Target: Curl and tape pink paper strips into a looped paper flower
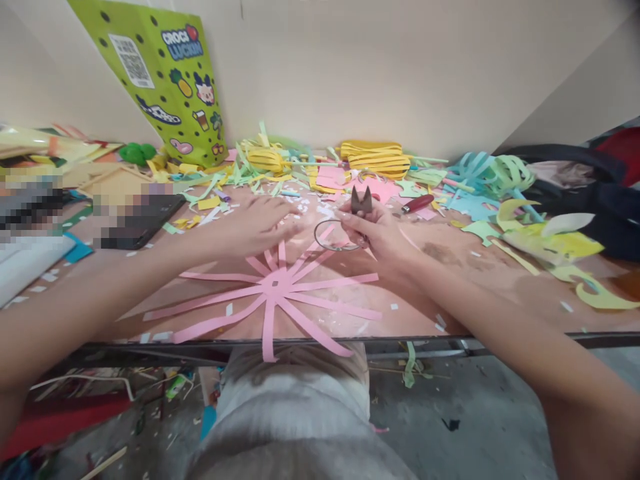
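See a tabletop set against a pale wall, with cut paper along the back, probably kept there to leave the near side for handwork. Note a green spotted paper bag propped upright, apparently leaning on that wall for support. Find 1 pink paper starburst lying at the front edge, at least 2 strips overhanging — spread flat, likely to stop tangling. See the left hand loosely spread, palm down, with nothing visible in its grip; cannot tell about contact. See the right hand curled around wire cutters — tips up and apart, perhaps keeping points off the paper — with a thin wire loop at the fingers.
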`<state>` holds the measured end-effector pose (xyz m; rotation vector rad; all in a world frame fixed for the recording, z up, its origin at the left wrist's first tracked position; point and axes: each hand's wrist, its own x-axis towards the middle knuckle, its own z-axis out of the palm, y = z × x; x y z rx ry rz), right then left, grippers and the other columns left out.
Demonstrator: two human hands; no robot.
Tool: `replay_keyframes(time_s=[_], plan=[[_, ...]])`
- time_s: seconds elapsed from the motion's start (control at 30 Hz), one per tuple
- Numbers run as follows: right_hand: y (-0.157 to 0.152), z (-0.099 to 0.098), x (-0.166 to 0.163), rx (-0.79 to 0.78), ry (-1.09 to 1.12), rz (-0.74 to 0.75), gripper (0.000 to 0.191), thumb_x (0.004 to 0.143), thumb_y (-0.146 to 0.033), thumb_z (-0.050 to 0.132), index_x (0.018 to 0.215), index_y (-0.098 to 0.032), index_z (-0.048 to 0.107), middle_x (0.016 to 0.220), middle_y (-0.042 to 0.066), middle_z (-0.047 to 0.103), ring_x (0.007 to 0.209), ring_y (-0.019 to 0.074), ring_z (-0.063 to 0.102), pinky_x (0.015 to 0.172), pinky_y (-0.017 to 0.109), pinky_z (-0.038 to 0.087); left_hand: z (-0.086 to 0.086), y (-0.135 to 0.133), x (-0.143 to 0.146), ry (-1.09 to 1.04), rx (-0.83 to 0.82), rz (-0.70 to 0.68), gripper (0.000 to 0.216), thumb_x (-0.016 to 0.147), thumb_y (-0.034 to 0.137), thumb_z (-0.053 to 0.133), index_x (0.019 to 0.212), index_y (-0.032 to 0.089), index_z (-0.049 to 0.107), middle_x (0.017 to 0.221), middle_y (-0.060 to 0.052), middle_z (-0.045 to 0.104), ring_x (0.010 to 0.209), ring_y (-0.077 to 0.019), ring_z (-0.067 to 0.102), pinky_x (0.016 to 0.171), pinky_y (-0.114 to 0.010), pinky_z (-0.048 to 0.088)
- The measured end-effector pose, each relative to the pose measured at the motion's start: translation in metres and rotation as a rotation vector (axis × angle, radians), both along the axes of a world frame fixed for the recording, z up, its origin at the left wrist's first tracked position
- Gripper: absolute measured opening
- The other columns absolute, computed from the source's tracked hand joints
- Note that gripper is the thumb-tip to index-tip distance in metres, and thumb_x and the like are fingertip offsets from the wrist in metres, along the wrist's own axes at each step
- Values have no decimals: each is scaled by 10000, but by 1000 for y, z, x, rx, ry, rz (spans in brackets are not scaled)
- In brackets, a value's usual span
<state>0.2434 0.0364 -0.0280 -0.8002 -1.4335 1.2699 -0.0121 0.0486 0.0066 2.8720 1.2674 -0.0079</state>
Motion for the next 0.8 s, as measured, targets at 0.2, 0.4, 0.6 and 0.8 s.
replay_keyframes(time_s=[0.2, 0.4, 0.6, 0.8], plan=[[0, -8, 0, 57, -108, 8, 199, 820, -319, 762, 918, -213, 624, 822, -30, 586, 609, 62, 455, 516, 205, 368, 14, 9, -9, -113, -234, 303, 516, 970, 614, 396, 1069, 161, 624, 958, -126, 720, 845, -278, 672, 767, -372, 498], [9, -15, 1, 125, -123, 82, 191, 836, -262, 743, 840, -192, 565, 850, -34, 575, 617, 51, 436, 574, 216, 369, 1, 10, -20, -235, -461, 271, 710, 802, 541, 683, 1362, 192, 421, 1152, -129, 661, 963, -291, 679, 756, -353, 544], [3, -10, -1, 95, -157, 85, 197, 825, -246, 729, 817, -195, 539, 846, -31, 585, 660, 71, 461, 611, 240, 355, 10, 10, -27, -228, -123, 309, 643, 931, 409, 522, 1450, 89, 319, 1505, -216, 301, 1278, -322, 488, 1114, -417, 380], [4, -12, -3, 94, -180, 72, 152, 822, -240, 711, 843, -191, 569, 834, -36, 590, 668, 73, 485, 617, 240, 358, 27, 31, -52, -322, -86, 254, 581, 868, 593, 602, 1132, 78, 645, 1124, -135, 688, 1001, -230, 580, 1000, -369, 462]])
